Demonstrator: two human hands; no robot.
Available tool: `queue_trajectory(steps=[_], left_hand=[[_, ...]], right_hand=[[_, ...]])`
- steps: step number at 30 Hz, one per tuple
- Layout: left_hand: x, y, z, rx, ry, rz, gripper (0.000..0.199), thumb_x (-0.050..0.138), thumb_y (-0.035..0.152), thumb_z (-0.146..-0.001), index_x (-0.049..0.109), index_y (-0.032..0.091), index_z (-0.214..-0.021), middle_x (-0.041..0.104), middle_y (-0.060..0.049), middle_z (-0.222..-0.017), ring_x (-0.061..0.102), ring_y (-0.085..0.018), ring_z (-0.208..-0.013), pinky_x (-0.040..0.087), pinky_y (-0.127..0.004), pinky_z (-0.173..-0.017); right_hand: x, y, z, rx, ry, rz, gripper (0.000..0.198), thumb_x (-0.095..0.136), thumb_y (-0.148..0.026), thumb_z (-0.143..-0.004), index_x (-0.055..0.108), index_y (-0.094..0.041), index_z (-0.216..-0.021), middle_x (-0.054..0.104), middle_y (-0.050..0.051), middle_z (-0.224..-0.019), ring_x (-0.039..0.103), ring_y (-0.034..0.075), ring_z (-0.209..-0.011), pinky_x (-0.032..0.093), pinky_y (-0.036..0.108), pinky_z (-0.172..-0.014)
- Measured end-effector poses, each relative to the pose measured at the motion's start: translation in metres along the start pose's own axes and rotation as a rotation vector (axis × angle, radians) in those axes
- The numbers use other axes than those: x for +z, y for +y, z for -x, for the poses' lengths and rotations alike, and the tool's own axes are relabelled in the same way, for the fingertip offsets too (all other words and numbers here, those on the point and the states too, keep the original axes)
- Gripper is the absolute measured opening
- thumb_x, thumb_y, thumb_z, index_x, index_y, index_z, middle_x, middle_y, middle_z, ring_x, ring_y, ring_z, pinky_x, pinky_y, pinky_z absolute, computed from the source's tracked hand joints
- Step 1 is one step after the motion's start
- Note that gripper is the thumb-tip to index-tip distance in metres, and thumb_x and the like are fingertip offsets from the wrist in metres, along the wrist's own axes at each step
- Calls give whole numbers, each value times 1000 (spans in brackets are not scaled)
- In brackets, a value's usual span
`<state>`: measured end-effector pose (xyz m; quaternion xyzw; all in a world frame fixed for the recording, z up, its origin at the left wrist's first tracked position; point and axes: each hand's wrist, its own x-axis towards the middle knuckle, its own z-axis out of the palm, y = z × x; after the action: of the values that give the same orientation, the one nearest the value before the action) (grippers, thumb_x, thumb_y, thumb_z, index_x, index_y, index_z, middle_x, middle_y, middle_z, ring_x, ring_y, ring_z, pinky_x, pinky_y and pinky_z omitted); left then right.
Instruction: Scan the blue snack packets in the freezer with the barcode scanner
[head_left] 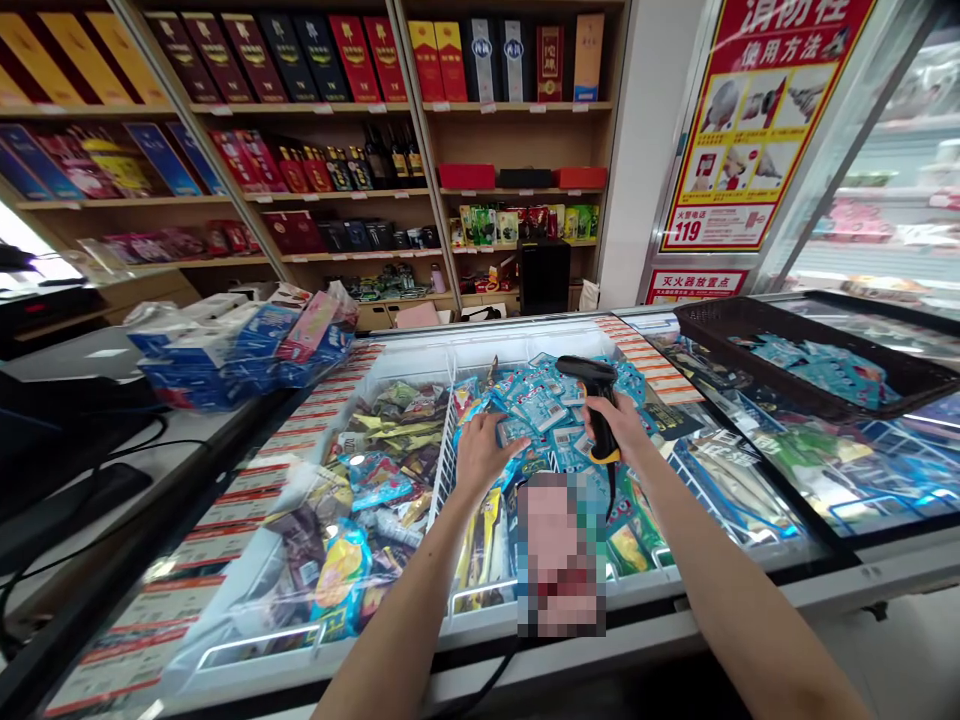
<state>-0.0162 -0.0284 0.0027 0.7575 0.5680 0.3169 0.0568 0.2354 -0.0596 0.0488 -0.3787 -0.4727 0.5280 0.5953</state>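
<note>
My right hand (622,425) is wrapped around the grip of a black and yellow barcode scanner (589,375), whose head points left over a spread of blue packets (544,400). Several of these packets have white barcode labels facing up. At the left edge of the spread is my left hand (480,450), thumb and fingers apart, close to or touching the packets. The scanner's cable hangs below its grip. A blurred-out patch (559,550) covers something between my forearms.
Under the freezer's glass lie wrapped ice creams (397,420) in white wire baskets. A dark tray (922,365) with more blue packets rests on the right. Blue and white boxes (225,345) are stacked at left. Shelves of boxed goods (517,145) stand behind.
</note>
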Motion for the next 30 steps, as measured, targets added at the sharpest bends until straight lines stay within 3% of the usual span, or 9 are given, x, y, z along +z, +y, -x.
queue_trajectory(steps=[3, 7, 12, 15, 22, 26, 30], left_hand=[[-3, 0, 2, -35, 2, 85, 60, 70, 60, -74, 60, 22, -120, 64, -12, -114, 58, -33, -112, 43, -46, -96], [-3, -7, 3, -201, -30, 313, 60, 70, 54, -75, 53, 23, -123, 66, -5, -89, 65, -27, -83, 48, -39, -77], [3, -16, -1, -194, 168, 672, 63, 66, 46, -82, 40, 21, -133, 65, -8, -106, 65, -21, -88, 50, -36, -79], [3, -16, -3, -195, 225, 806, 64, 65, 45, -83, 35, 21, -134, 63, -10, -110, 64, -19, -85, 52, -35, -75], [0, -21, -5, -376, 388, 937, 50, 69, 51, -78, 45, 22, -111, 59, 0, -85, 52, -11, -56, 44, -26, -55], [-1, -22, -7, -384, 501, 1079, 47, 73, 41, -73, 41, 22, -103, 58, 1, -87, 56, -11, -69, 53, -26, -61], [-6, -16, -6, -336, 471, 1195, 56, 75, 29, -69, 41, 24, -114, 58, 0, -94, 60, -14, -82, 59, -35, -73]], right_hand=[[2, 2, -2, -114, 96, 30, 23, 66, -38, -79, 57, -20, -89, 56, -4, -61, 49, 10, -41, 38, 25, -40], [-4, 1, -3, -109, 96, 50, 22, 66, -39, -79, 56, -20, -85, 57, -3, -63, 50, 11, -42, 40, 26, -41], [-19, 0, -8, -141, 143, 159, 27, 68, -39, -78, 60, -19, -94, 57, -4, -60, 50, 12, -42, 41, 27, -42], [-25, -2, -10, -144, 169, 217, 30, 72, -41, -76, 60, -20, -93, 57, -3, -58, 52, 13, -43, 42, 27, -43], [-23, -7, -1, -5, 10, 194, 29, 74, -45, -75, 59, -22, -85, 63, 1, -59, 57, 17, -48, 50, 32, -48], [-21, -5, -2, 52, 25, 228, 25, 73, -40, -75, 61, -22, -87, 59, -1, -52, 51, 15, -40, 43, 29, -39], [-20, -1, -3, 25, -13, 234, 30, 73, -37, -74, 64, -22, -98, 63, 0, -59, 53, 15, -43, 43, 28, -39]])
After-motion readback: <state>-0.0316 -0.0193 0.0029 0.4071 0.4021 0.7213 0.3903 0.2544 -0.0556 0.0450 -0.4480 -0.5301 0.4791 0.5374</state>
